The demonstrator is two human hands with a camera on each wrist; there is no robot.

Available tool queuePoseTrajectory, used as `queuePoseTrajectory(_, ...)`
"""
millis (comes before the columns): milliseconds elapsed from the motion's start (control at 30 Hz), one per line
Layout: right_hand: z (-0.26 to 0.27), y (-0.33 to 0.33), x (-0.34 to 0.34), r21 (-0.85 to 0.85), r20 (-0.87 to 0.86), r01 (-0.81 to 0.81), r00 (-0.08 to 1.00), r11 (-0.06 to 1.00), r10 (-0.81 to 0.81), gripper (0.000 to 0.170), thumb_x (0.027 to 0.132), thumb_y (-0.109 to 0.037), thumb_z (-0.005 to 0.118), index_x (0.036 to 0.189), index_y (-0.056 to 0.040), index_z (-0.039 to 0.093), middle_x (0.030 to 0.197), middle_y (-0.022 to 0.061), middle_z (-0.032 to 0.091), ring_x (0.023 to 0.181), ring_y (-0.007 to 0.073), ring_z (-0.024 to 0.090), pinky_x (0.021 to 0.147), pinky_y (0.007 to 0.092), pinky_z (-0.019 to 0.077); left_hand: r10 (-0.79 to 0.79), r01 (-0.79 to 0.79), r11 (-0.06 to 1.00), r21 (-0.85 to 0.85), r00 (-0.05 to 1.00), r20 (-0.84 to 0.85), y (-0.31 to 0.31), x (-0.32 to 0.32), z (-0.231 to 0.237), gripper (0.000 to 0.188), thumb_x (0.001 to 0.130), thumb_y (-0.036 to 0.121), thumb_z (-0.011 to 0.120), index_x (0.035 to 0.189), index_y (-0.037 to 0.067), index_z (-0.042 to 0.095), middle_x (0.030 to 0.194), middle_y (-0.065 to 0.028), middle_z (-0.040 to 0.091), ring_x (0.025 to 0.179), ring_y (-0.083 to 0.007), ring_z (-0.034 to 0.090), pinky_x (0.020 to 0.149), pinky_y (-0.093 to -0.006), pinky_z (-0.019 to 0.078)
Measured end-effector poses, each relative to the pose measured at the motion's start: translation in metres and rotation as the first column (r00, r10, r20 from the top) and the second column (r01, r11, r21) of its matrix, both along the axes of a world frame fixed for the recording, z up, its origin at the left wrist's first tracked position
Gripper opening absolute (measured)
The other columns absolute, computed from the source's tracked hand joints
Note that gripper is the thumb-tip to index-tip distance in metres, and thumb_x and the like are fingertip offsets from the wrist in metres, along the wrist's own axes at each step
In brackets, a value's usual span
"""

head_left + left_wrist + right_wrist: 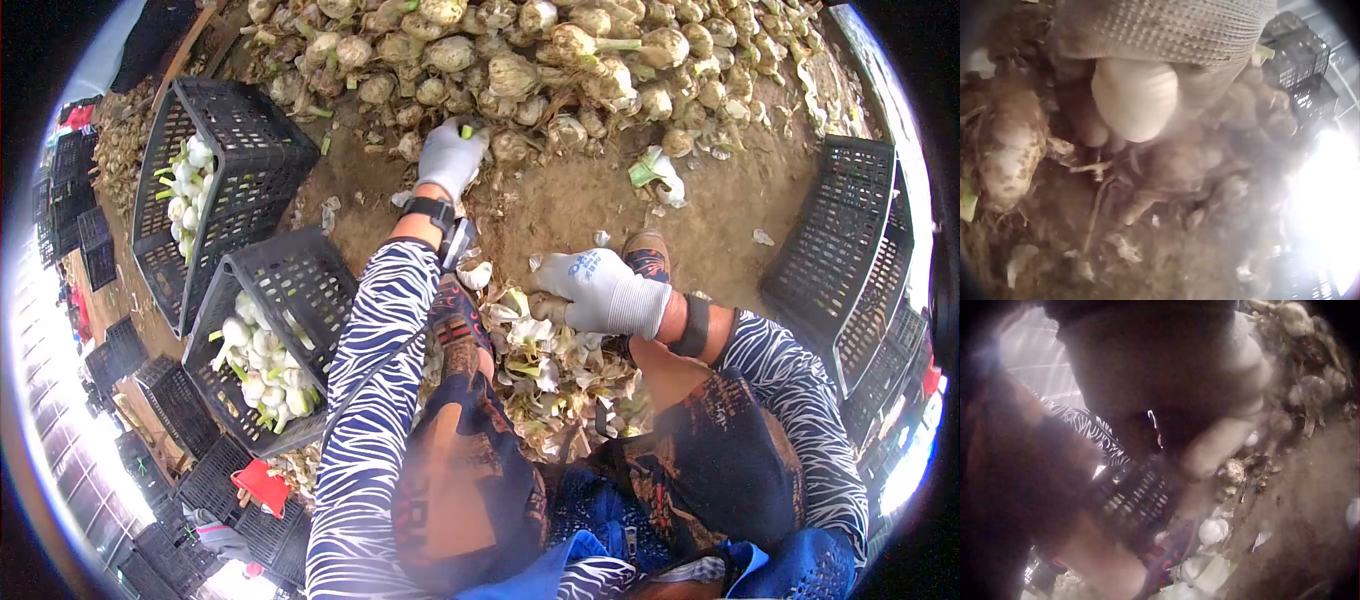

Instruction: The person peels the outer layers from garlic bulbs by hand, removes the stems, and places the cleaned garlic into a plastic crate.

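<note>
My left hand point(452, 160), in a whitish knit glove, reaches to the near edge of a heap of unpeeled garlic bulbs point(510, 75). It grips a clean white garlic bulb point(1135, 100), whose cut green stem point(466, 131) pokes up past the fingers. A dirt-covered bulb point(1013, 147) lies beside this hand in the left wrist view. My right hand point(595, 290), gloved too, hovers over a pile of stripped garlic skins point(560, 375) between the feet. Its fingers are dark and partly hidden; I cannot tell what, if anything, it holds.
Two black crates on the left, one farther off point(250, 130) and one nearer point(300, 280), contain white trimmed garlic. More black crates point(835, 250) stand tipped at the right. Loose peel with a green stem point(658, 175) lies on the dirt floor point(530, 200). A shoe point(648, 250) is by my right hand.
</note>
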State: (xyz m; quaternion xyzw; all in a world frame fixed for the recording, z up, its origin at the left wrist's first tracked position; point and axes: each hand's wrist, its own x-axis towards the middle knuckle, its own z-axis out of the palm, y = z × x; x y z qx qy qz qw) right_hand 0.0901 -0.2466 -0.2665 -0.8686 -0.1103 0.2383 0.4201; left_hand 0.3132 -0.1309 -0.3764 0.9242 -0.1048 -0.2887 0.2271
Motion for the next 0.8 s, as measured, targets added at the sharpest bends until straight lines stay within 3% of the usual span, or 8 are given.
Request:
queuePoseTrajectory(67, -0.008, -0.001, -0.006, 0.060, -0.024, 0.096, 0.995, 0.994, -0.095, 0.034, 0.085, -0.034, 0.058, 0.107, -0.0079, 0.062, 0.095, 0.0161, 0.063, 0.088, 0.0351, 0.062, 0.075, 0.0427, 0.0503, 0.127, -0.200, 0.942, -0.271, 0.957, -0.262, 0.012, -0.008, 0.011, 0.037, 0.086, 0.031, 0.065, 0.107, 0.001, 0.061, 0.091, -0.0127, 0.068, 0.086, -0.0248, 0.066, 0.073, -0.0307, 0.0494)
queuePoseTrajectory(167, -0.016, -0.011, -0.002, 0.101, -0.217, 0.352, 0.920, 0.930, -0.325, 0.037, 0.086, -0.036, 0.059, 0.110, -0.0076, 0.062, 0.097, 0.0182, 0.064, 0.088, 0.0339, 0.063, 0.075, 0.0416, 0.0502, 0.073, -0.599, 0.482, -0.639, 0.755, -0.652, 0.035, -0.024, 0.048, 0.033, 0.093, 0.030, 0.056, 0.116, 0.006, 0.059, 0.095, -0.0139, 0.067, 0.080, -0.0217, 0.068, 0.060, -0.0309, 0.0568)
queuePoseTrajectory(233, 0.006, -0.014, 0.011, 0.076, -0.439, 0.547, 0.769, 0.834, -0.464, 0.041, 0.088, -0.038, 0.060, 0.113, -0.0055, 0.061, 0.095, 0.0143, 0.067, 0.084, 0.0277, 0.065, 0.073, 0.0368, 0.0506, -0.354, -0.833, 0.141, -0.535, 0.462, -0.813, 0.050, -0.040, 0.074, 0.031, 0.092, 0.028, 0.056, 0.117, 0.010, 0.058, 0.099, -0.0151, 0.067, 0.077, -0.0238, 0.068, 0.057, -0.0326, 0.0553)
queuePoseTrajectory(267, 0.011, -0.016, 0.015, 0.244, -0.558, 0.705, 0.664, 0.666, -0.498, 0.041, 0.088, -0.037, 0.061, 0.113, -0.0040, 0.061, 0.092, 0.0104, 0.066, 0.082, 0.0218, 0.063, 0.071, 0.0329, 0.0502, -0.273, -0.907, -0.036, -0.420, 0.413, -0.869, 0.043, -0.057, 0.085, 0.034, 0.091, 0.031, 0.057, 0.121, 0.014, 0.056, 0.103, -0.0160, 0.066, 0.082, -0.0270, 0.068, 0.060, -0.0358, 0.0561)
queuePoseTrajectory(333, 0.009, -0.014, 0.022, 0.519, -0.580, 0.785, 0.613, 0.338, -0.536, 0.041, 0.088, -0.034, 0.065, 0.112, -0.0008, 0.062, 0.087, -0.0002, 0.063, 0.073, 0.0076, 0.056, 0.065, 0.0235, 0.0472, -0.351, -0.885, 0.051, -0.462, 0.417, -0.838, 0.044, -0.075, 0.091, 0.040, 0.095, 0.033, 0.050, 0.131, 0.014, 0.048, 0.113, -0.0165, 0.062, 0.089, -0.0279, 0.067, 0.060, -0.0379, 0.0595)
queuePoseTrajectory(433, 0.006, -0.016, 0.033, 0.544, -0.590, 0.809, 0.557, 0.222, -0.584, 0.038, 0.087, -0.031, 0.067, 0.110, -0.0017, 0.063, 0.086, -0.0015, 0.064, 0.068, 0.0039, 0.055, 0.059, 0.0213, 0.0451, -0.166, -0.826, 0.184, -0.532, 0.508, -0.845, 0.024, -0.107, 0.110, 0.039, 0.097, 0.025, 0.048, 0.133, 0.009, 0.044, 0.120, -0.0105, 0.059, 0.089, -0.0242, 0.066, 0.061, -0.0328, 0.0580)
queuePoseTrajectory(700, 0.019, -0.021, 0.026, 0.567, -0.621, 0.821, 0.480, 0.068, -0.620, 0.028, 0.084, -0.023, 0.071, 0.104, -0.0043, 0.066, 0.082, -0.0022, 0.065, 0.063, 0.0043, 0.055, 0.053, 0.0201, 0.0439, -0.059, -0.368, 0.462, -0.807, 0.895, -0.442, 0.009, -0.133, 0.109, 0.063, 0.083, 0.029, 0.073, 0.132, 0.005, 0.042, 0.075, 0.0005, 0.060, 0.050, -0.0030, 0.046, 0.044, -0.0177, 0.0353)
queuePoseTrajectory(800, 0.014, -0.021, 0.027, 0.531, -0.577, 0.831, 0.497, 0.164, -0.648, 0.030, 0.084, -0.023, 0.071, 0.103, -0.0011, 0.065, 0.080, 0.0001, 0.065, 0.061, 0.0052, 0.055, 0.052, 0.0208, 0.0446, -0.062, -0.256, 0.575, -0.777, 0.934, -0.353, 0.007, -0.134, 0.116, 0.062, 0.085, 0.038, 0.069, 0.129, 0.003, 0.043, 0.075, -0.0002, 0.060, 0.051, -0.0022, 0.046, 0.045, -0.0174, 0.0353)
